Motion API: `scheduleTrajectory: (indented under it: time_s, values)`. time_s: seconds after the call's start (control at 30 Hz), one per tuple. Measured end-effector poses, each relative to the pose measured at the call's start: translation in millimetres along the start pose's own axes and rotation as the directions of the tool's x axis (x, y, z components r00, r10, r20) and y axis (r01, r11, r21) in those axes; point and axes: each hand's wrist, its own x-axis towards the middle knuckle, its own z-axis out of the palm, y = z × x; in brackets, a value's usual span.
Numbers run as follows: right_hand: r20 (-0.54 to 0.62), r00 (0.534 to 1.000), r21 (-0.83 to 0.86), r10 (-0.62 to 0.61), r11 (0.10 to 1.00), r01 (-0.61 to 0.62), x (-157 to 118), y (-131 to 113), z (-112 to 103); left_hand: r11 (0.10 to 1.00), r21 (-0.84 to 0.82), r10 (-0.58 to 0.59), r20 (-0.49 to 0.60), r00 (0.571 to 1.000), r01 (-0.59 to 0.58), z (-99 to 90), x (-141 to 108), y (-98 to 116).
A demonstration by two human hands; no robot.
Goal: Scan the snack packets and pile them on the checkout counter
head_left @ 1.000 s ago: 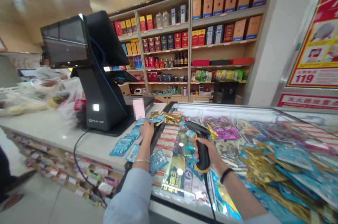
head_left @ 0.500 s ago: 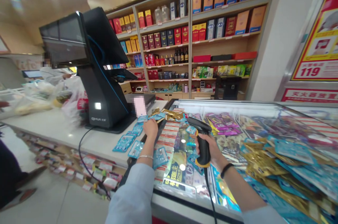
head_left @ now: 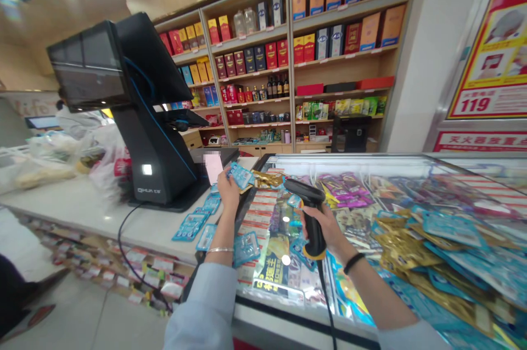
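Observation:
My left hand (head_left: 228, 187) grips a blue packet (head_left: 241, 175) by its left side, raised a little over the far left corner of the glass case. In my right hand (head_left: 325, 226) is a black barcode scanner (head_left: 315, 232), held upright by its handle, with its head toward the left. More blue packets (head_left: 191, 223) lie in a row on the white counter, and one (head_left: 247, 248) rests on the glass near my left wrist. Gold packets (head_left: 268, 179) lie just right of the held packet. A large pile of gold and blue packets (head_left: 428, 251) covers the right side of the glass.
A black point-of-sale terminal (head_left: 152, 157) stands on the white counter (head_left: 99, 212), its cable hanging over the front edge. Plastic bags (head_left: 109, 160) sit left of it. The scanner's cable (head_left: 327, 300) runs down across the glass case (head_left: 267, 218). Shelves of boxes stand behind.
My left hand has lifted a blue packet off the others and now holds it up. The scanner has stayed in my right hand, nearly in place. The view has shifted slightly.

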Motion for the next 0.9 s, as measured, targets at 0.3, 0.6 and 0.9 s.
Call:
scheduleTrajectory:
  time_s: [0.3,0.6,0.9]
  values:
    - [0.155,0.986,-0.469,-0.061,0.874,0.128,-14.4,-25.5,9.2,0.985,-0.085,0.163,0.117,0.98,-0.153,0.4,-1.8,17.1]
    - [0.184,0.982,-0.579,-0.05,0.802,0.149,-17.1,-26.3,10.2,0.991,-0.051,0.134,0.183,0.974,-0.127,3.7,-0.8,13.6]
    - [0.178,0.982,-0.395,-0.057,0.91,0.124,-17.2,-26.9,9.6,0.998,-0.057,0.041,0.164,0.986,-0.032,2.5,-2.9,24.8]
